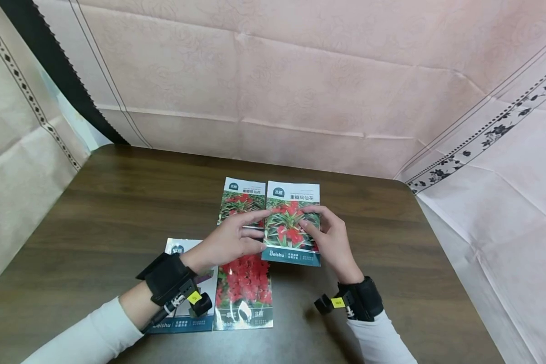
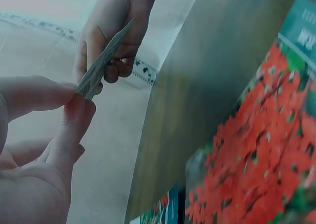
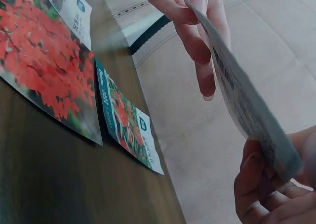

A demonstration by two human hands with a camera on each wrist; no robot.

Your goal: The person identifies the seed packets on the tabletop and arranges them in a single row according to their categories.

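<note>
Above the table, both hands hold a flower seed packet (image 1: 287, 232) with a white top, red blooms and a blue-green band marked Beishu. My left hand (image 1: 229, 242) pinches its left edge between thumb and fingers. On the opposite edge, my right hand (image 1: 331, 240) grips it with thumb and fingers. The right wrist view catches the printed back of the packet (image 3: 247, 108) with a barcode, while the left wrist view shows it nearly edge-on. A matching packet (image 1: 241, 201) lies on the table just left of the held one, partly covered by the left hand.
A red-flowered packet (image 1: 244, 298) lies nearer the front of the wooden table (image 1: 95, 217). Beside it is another packet (image 1: 186, 323), largely hidden by the left wrist and its camera. Pale patterned cloth (image 1: 300, 91) hangs beyond the far edge and along the sides.
</note>
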